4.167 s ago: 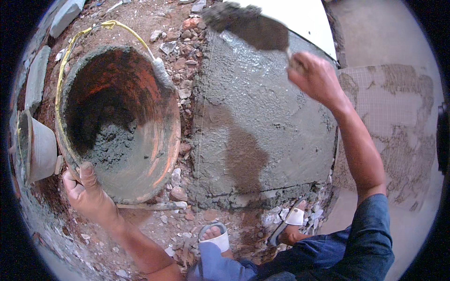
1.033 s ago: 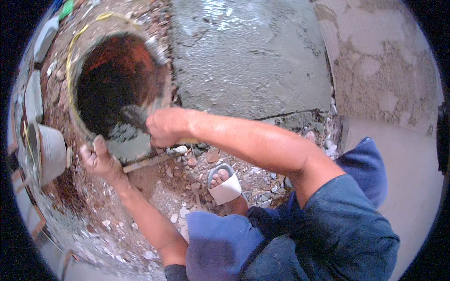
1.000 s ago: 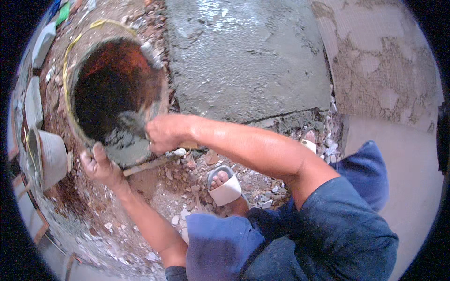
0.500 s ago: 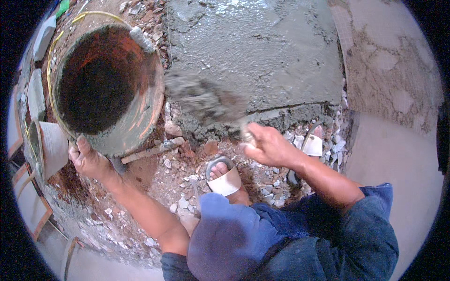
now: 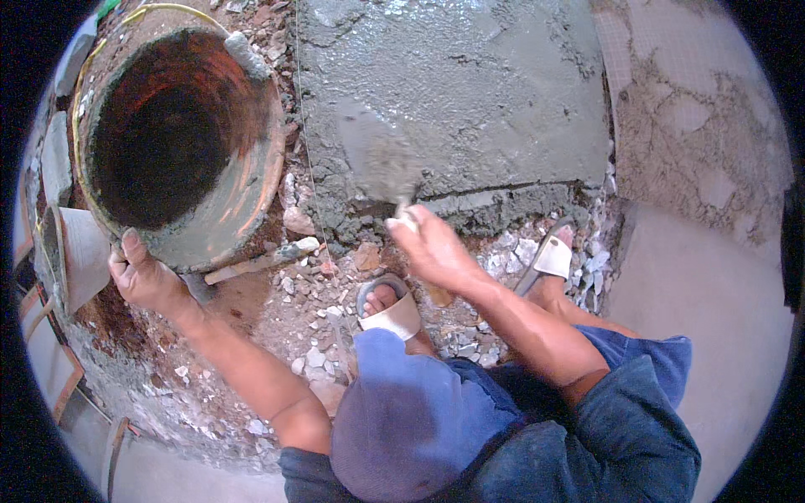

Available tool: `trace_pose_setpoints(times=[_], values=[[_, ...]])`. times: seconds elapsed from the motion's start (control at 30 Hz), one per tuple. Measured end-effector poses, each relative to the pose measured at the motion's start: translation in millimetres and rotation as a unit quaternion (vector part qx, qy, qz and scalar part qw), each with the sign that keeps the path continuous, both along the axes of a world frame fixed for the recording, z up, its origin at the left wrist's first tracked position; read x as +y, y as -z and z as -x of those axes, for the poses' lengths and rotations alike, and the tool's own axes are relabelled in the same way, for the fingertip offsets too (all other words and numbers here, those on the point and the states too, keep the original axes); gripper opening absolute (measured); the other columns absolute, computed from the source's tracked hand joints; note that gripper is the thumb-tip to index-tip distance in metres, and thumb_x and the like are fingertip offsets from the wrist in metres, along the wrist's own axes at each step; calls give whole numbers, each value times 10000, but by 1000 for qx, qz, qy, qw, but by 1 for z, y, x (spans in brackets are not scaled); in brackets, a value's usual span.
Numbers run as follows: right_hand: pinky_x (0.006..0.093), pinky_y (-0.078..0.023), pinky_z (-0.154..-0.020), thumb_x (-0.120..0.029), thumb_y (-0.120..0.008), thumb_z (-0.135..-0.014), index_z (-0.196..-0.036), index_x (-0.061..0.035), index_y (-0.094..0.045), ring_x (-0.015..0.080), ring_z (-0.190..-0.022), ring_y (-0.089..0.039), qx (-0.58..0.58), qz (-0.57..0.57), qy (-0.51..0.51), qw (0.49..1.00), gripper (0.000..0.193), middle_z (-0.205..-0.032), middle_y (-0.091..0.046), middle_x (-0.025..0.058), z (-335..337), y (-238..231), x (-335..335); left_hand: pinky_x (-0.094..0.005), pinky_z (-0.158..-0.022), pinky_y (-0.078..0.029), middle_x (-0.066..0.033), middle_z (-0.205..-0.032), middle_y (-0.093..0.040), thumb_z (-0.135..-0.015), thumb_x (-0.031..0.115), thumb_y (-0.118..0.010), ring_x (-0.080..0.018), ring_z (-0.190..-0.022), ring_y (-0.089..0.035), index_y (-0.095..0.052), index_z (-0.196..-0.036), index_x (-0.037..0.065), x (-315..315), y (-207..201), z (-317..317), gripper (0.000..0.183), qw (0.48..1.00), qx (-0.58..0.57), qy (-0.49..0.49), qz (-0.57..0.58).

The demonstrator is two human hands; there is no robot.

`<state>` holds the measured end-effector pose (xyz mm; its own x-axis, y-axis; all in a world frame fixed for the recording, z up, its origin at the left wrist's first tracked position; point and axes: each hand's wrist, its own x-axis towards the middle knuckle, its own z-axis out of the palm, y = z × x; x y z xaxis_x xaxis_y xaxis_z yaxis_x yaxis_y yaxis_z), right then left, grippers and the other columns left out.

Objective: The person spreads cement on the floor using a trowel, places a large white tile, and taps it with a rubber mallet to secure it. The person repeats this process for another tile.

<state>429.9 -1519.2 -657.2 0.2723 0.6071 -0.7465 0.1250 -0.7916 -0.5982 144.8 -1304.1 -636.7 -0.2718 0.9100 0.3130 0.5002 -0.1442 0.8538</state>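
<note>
My right hand point(image 5: 432, 251) is closed around the handle of a trowel point(image 5: 381, 159), whose mortar-smeared blade lies on or just over the wet grey mortar point(image 5: 495, 92) near its left front corner. My left hand point(image 5: 144, 272) grips the near rim of a large bucket point(image 5: 267, 163), tilted with its mouth facing me. Grey residue coats the bucket's inner wall, and its deep interior is dark. A yellow handle point(image 5: 168, 8) with a grey grip curves around the far rim.
Below the bucket lies a wooden-handled tool point(image 5: 260, 261). A white pail point(image 5: 84, 260) rests on its side at the left. Broken stones point(image 5: 319, 356) surround my sandalled feet. A thin string point(image 5: 302, 109) runs along the mortar's left edge. Mortar-stained tiles point(image 5: 688, 109) lie at right.
My right hand has moved left with the trowel. Its blade, blurred and loaded with mortar before, now sits flatter against the mortar surface. My left hand stays on the bucket rim.
</note>
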Motion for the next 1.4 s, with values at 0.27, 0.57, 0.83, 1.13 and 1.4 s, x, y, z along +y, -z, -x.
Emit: trace_pose_setpoints(times=[0.27, 0.57, 0.83, 1.13, 1.4], values=[[335, -470, -533, -368, -517, -937, -957, -11, -538, 175, -598, -577, -33, 58, 161, 985, 358, -716, -566, 76, -99, -20, -79, -261, -609, -413, -5, -685, -527, -889, 320, -663, -116, -637, -442, -578, -776, -9, 10, 0, 17, 357, 995, 92, -26, 32], [364, -464, -628, -422, -522, -922, -901, -3, -564, 210, -683, -571, -78, -43, 52, 995, 422, -761, -588, 109, -123, 16, -123, -296, -681, -490, -52, -827, -619, -889, 323, -656, -159, -716, -554, -655, -912, -35, 24, 20, 42, 359, 997, 65, -24, 44], [457, -469, -700, -376, -553, -905, -968, -1, -577, 389, -756, -626, -293, 65, 44, 953, 380, -796, -635, 223, -167, -32, -111, -313, -780, -504, -89, -958, -679, -932, 280, -575, -164, -839, -617, -689, -954, -1, 30, 15, 30, 305, 999, -17, 37, 4], [463, -542, -660, -241, -579, -859, -950, -32, -583, 350, -801, -671, -455, -253, -459, 720, 228, -870, -672, 184, -32, -46, 202, -200, -559, -332, 67, -673, -477, -790, 270, -798, -50, -618, -380, -545, -718, 79, -18, -11, -34, 326, 999, -29, 36, -10], [384, -567, -709, -178, -565, -859, -883, -65, -697, 248, -898, -692, -342, -203, -657, 640, 176, -967, -707, 114, 79, -24, 217, -200, -562, -294, 65, -675, -450, -816, 310, -770, -39, -625, -378, -536, -750, 73, -22, -3, -22, 339, 988, -134, 75, -33]])
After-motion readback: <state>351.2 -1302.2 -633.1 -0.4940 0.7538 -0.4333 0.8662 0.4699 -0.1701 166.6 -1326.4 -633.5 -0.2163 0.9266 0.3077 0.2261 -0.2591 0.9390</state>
